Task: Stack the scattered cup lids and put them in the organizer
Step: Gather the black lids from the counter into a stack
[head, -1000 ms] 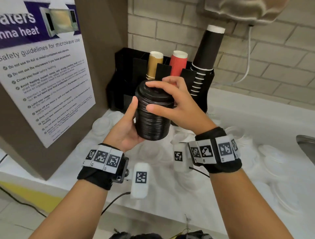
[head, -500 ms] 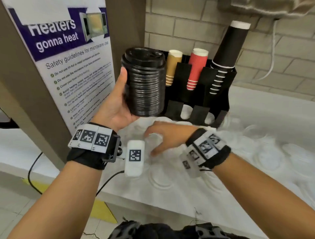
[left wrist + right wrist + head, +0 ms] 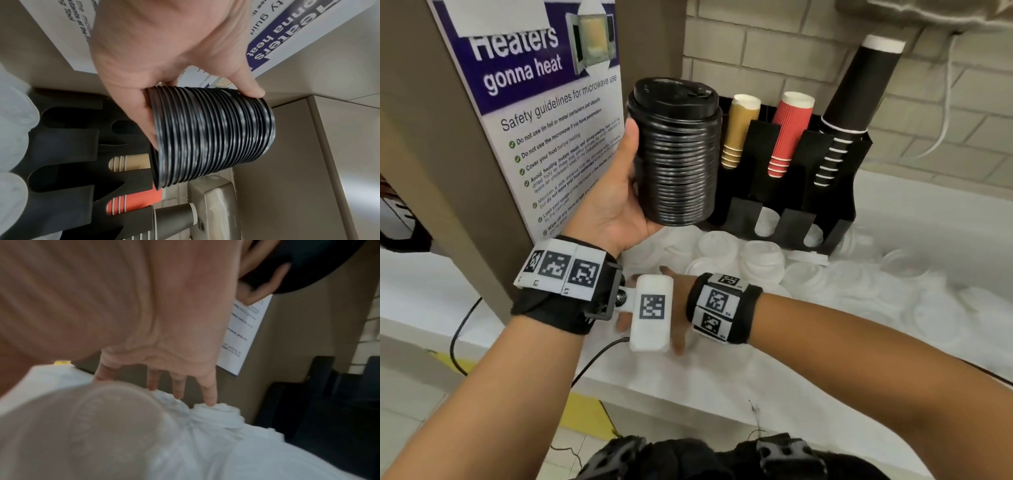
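Note:
My left hand (image 3: pixel 631 164) grips a tall stack of black cup lids (image 3: pixel 676 154) by its side and holds it upright in front of the black organizer (image 3: pixel 763 154). The left wrist view shows the thumb and fingers wrapped round that stack (image 3: pixel 213 138). My right hand (image 3: pixel 679 337) is low over the white counter, mostly hidden under the left wrist camera. In the right wrist view its fingers (image 3: pixel 209 400) are straight and spread, their tips touching clear lids (image 3: pixel 218 413). Another clear lid (image 3: pixel 92 426) lies blurred close to the camera. Several clear lids (image 3: pixel 760 257) are scattered in front of the organizer.
Gold (image 3: pixel 739 130), red (image 3: pixel 789 133) and black (image 3: pixel 856 102) paper cup stacks stand in the organizer's upper slots. A brown cabinet with a microwave poster (image 3: pixel 544 113) stands at the left. More clear lids (image 3: pixel 935 308) cover the counter to the right. A cable (image 3: pixel 458 329) hangs off the counter's front edge.
My right hand left the top of the black stack, dropped to the counter lids and slid left under my left wrist. My left hand raised the stack.

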Available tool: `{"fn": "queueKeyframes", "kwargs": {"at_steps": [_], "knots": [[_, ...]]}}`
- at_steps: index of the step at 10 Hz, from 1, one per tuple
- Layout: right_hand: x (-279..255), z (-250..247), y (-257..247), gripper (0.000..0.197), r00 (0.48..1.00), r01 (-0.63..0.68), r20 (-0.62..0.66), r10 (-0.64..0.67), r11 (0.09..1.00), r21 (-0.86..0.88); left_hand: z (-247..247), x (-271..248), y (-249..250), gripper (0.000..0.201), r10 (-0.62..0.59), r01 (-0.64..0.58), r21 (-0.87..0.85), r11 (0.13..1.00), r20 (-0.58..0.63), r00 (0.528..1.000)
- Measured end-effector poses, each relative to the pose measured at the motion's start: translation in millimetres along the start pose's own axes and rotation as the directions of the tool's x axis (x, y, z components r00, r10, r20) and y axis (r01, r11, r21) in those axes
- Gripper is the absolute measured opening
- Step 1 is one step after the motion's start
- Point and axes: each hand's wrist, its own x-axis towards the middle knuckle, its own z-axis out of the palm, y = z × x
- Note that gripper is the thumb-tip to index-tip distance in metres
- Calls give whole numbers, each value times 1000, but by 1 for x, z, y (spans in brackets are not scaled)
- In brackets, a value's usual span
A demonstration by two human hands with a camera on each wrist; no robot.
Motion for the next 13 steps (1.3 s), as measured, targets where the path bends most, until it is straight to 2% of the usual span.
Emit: {"fn": "queueKeyframes", "kwargs": {"at_steps": [1, 3, 4, 5, 7, 8, 9, 10, 11, 12, 13], "knots": [[-6, 4, 15, 106, 997, 68, -29, -71, 995, -71, 0, 1, -3, 76, 16, -15, 16, 1000, -61, 998], [-15, 24, 30, 96, 995, 49, -89, -53, 998, -51, 1, -1, -7, 88, 13, -12, 6, 1000, -61, 998], [-27, 33, 37, 92, 994, 50, -95, -57, 996, -77, 1, -1, -11, 86, 12, -11, 7, 1000, -61, 998], [-40, 36, 44, 91, 992, 64, -110, -65, 998, -16, 3, 0, -14, 88, 10, -10, 15, 1000, -60, 998], [-27, -9, 15, 54, 915, 154, -403, -9, 932, 329, 10, 1, -13, 81, 27, -27, -7, 1000, -73, 997], [-8, -14, 2, 39, 938, 75, -335, 87, 893, 445, 14, 0, -11, 75, 40, -40, 4, 999, -94, 995], [0, -10, -4, 39, 950, 42, -300, 90, 914, 404, 14, -2, -10, 78, 44, -43, 11, 999, -118, 992], [-4, -20, -2, 44, 959, 62, -269, 84, 869, 490, 11, -6, -8, 87, 49, -49, 7, 999, -115, 992], [-33, -20, 32, 65, 937, 36, -334, 107, 918, 395, 8, -9, -4, 90, 50, -51, -3, 999, -115, 992], [-72, 3, 86, 79, 931, -206, -166, 325, 844, 495, 5, -11, -1, 92, 64, -60, 36, 998, -107, 992], [-87, 24, 119, 93, 849, -488, -62, 525, 824, 288, 4, -10, -1, 102, 58, -55, 41, 998, -78, 995]]}}
